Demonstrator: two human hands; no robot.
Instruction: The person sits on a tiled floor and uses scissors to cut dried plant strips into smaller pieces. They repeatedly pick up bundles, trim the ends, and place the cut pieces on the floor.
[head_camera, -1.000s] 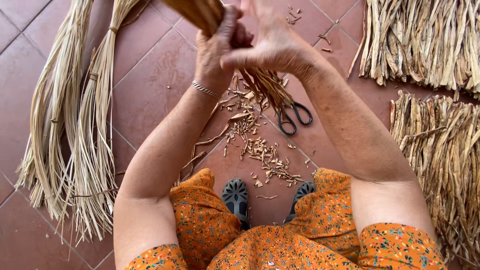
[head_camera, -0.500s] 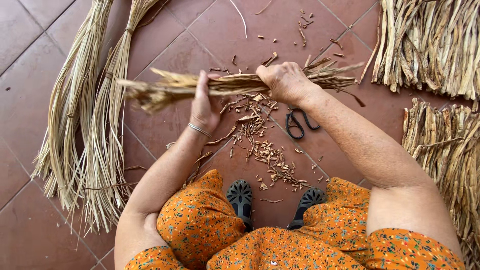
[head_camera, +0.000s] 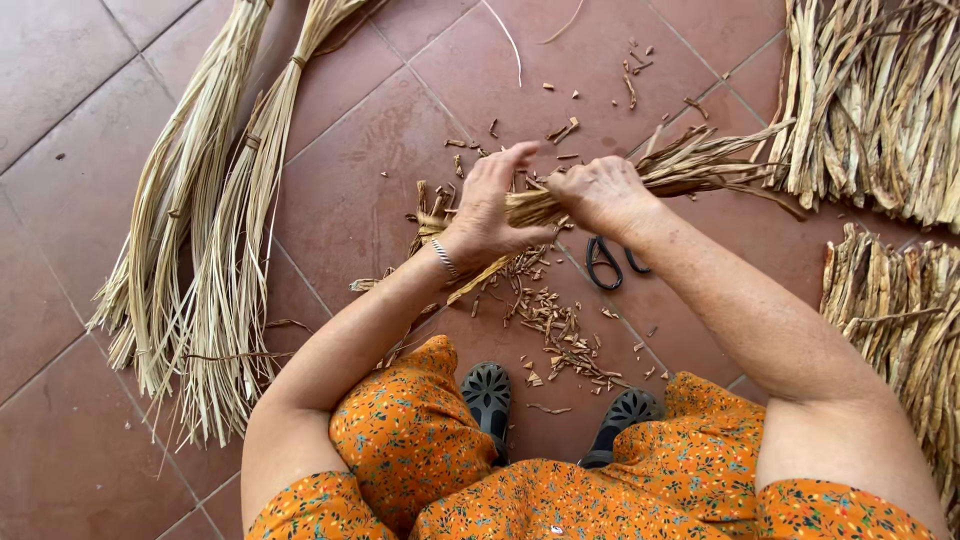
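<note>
I hold a bundle of dried straw-coloured leaves (head_camera: 690, 165) level in front of me, its long end pointing right toward a heap. My right hand (head_camera: 600, 195) is closed around the bundle's middle. My left hand (head_camera: 490, 205), with a bracelet at the wrist, presses against the bundle's cut left end with its fingers partly spread. A few strands hang down below the left hand. Black-handled scissors (head_camera: 606, 262) lie on the red floor tiles just under my right wrist.
Two tied sheaves of pale long fibres (head_camera: 200, 250) lie at the left. Heaps of dried leaves sit at the top right (head_camera: 880, 110) and at the right edge (head_camera: 900, 320). Cut scraps (head_camera: 560, 325) litter the tiles before my dark sandals (head_camera: 490, 395).
The bundle has shifted right and come lower; its left end, which stuck out far past my left hand, now ends at that hand. The view has tilted slightly.
</note>
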